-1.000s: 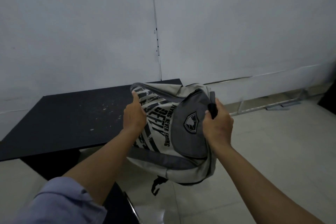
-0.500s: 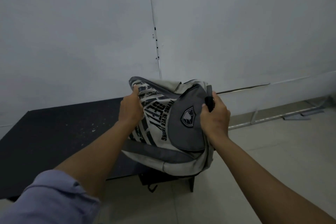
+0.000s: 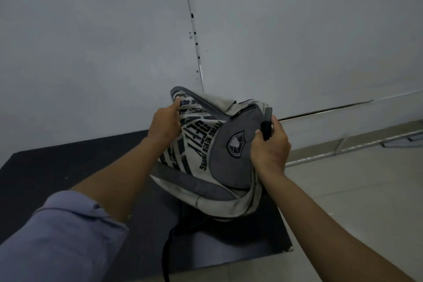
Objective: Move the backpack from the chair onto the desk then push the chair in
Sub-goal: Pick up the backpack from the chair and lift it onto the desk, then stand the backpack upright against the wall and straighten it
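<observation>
**A:** Head view, the only one we have. Where's the backpack now?

**B:** Over the desk, near its right edge and toward the front right corner. A second ago it hung out past that corner, over the floor; since then it has come in above the dark top. Its lower end looks to be touching or just about touching the surface, though I can't tell for certain.

**A:** And the hands?

**B:** Left hand has its fingers pinched closed on the printed fabric at the upper left of the bag. Right hand is curled tight around the black strap or handle at the bag's right side. Both are bearing it up; a dark strap trails off the desk's front edge.

**A:** So what does that mean for the job?

**B:** I'd judge the carry nearly done: settle it, let go. The chair isn't in view, so pushing it in remains.
</observation>
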A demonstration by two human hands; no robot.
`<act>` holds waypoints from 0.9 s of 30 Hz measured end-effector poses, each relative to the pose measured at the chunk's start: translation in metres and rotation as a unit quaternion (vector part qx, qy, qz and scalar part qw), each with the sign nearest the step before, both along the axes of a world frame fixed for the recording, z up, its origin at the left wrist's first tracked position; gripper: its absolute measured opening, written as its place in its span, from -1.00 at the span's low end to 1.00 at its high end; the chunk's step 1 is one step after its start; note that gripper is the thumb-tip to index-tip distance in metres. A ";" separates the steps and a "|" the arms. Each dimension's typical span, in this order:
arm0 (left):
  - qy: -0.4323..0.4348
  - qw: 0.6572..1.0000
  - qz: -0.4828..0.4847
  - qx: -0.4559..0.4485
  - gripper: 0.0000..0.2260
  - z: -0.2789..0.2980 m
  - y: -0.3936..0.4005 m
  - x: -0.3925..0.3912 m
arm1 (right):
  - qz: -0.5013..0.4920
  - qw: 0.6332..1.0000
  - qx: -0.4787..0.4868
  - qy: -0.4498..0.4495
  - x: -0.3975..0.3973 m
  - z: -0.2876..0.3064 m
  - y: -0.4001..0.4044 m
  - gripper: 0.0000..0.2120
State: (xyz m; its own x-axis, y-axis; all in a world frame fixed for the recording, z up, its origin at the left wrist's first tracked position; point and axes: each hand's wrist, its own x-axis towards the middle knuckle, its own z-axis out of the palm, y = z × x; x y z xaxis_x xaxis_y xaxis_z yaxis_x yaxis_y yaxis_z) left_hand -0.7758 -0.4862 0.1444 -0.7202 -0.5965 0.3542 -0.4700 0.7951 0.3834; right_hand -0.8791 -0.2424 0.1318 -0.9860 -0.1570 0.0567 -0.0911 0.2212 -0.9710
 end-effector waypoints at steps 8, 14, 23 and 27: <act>-0.075 0.988 -0.135 -0.010 -0.50 -0.023 -0.094 -0.083 | -0.100 0.991 -0.075 -0.043 0.021 -0.051 -0.079 -0.50; -0.129 0.960 -0.246 -0.012 -0.52 -0.072 -0.129 -0.126 | -0.128 0.987 -0.042 -0.085 0.045 -0.104 -0.123 -0.39; -0.124 0.940 -0.315 -0.042 -0.53 -0.144 -0.142 -0.151 | -0.129 0.975 0.071 -0.164 0.044 -0.163 -0.122 -0.35; -0.185 0.936 -0.289 -0.076 -0.54 -0.163 -0.153 -0.159 | -0.132 0.977 0.080 -0.149 0.046 -0.172 -0.132 -0.38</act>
State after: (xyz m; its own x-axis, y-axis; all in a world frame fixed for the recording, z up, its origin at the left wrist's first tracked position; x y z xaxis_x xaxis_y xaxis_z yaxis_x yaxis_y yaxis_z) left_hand -0.9351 -0.6388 -0.0189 -0.9973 -0.0328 0.0658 -0.0233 0.9898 0.1406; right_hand -0.8331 -0.3744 -0.0398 -0.9621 0.1214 -0.2440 0.2715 0.3492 -0.8968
